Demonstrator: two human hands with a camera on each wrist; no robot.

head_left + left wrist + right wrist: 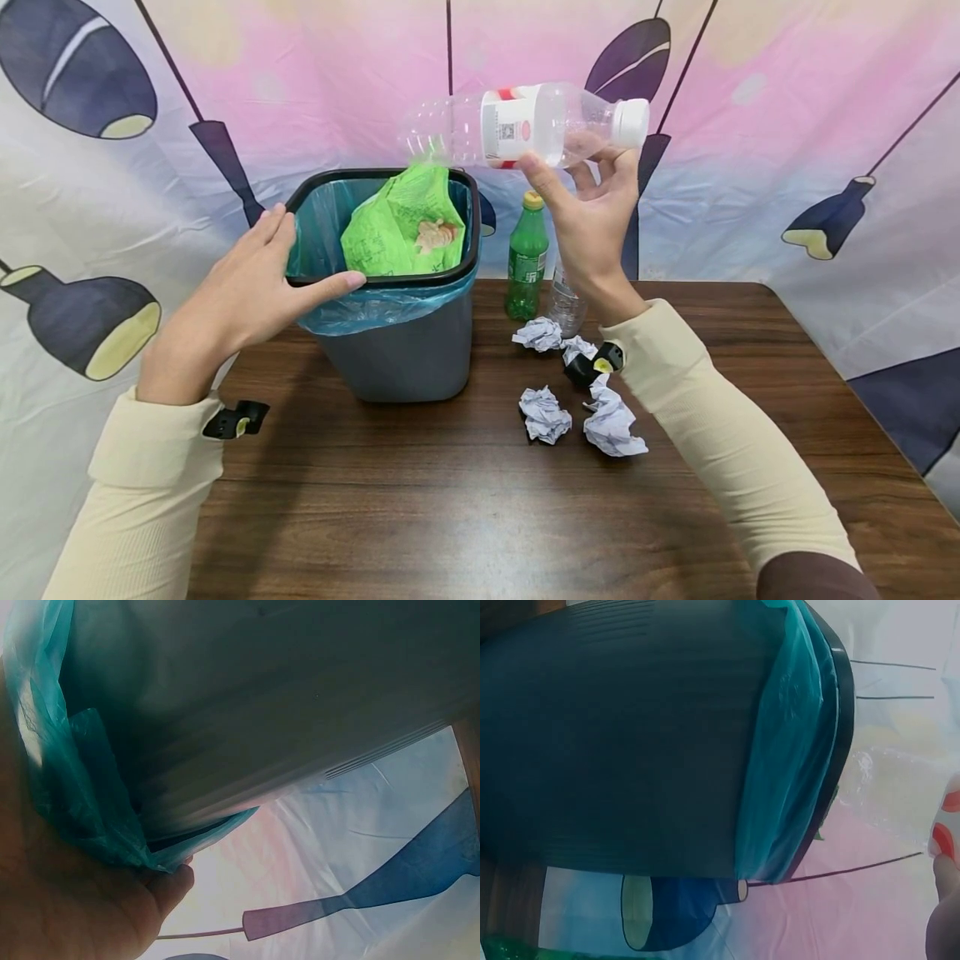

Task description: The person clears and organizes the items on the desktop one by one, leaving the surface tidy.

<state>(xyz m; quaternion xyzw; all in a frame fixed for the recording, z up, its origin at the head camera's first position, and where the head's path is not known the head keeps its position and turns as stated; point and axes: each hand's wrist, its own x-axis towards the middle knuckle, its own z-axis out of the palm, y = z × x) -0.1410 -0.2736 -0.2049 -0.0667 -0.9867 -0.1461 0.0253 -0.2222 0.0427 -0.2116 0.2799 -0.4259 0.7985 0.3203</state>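
In the head view, my right hand point(596, 212) holds a clear plastic bottle point(555, 125) between thumb and fingers. The bottle lies sideways in the air, white cap to the right, its base above the bin's back right side. My left hand point(240, 279) rests on the left front corner of a grey trash bin point(405, 358), fingers fairly straight and thumb along the black rim. A blue bag lines the bin, and inside sits a crumpled green bag point(390, 225). The left wrist view shows that hand point(97, 907) against the liner point(90, 795).
Right of the bin stands a green bottle point(528, 258) with a yellow cap. Beside it is another clear bottle point(566, 304), partly behind my right wrist. Several crumpled paper balls point(545, 415) lie on the brown table point(465, 508). A patterned curtain point(300, 75) hangs behind.
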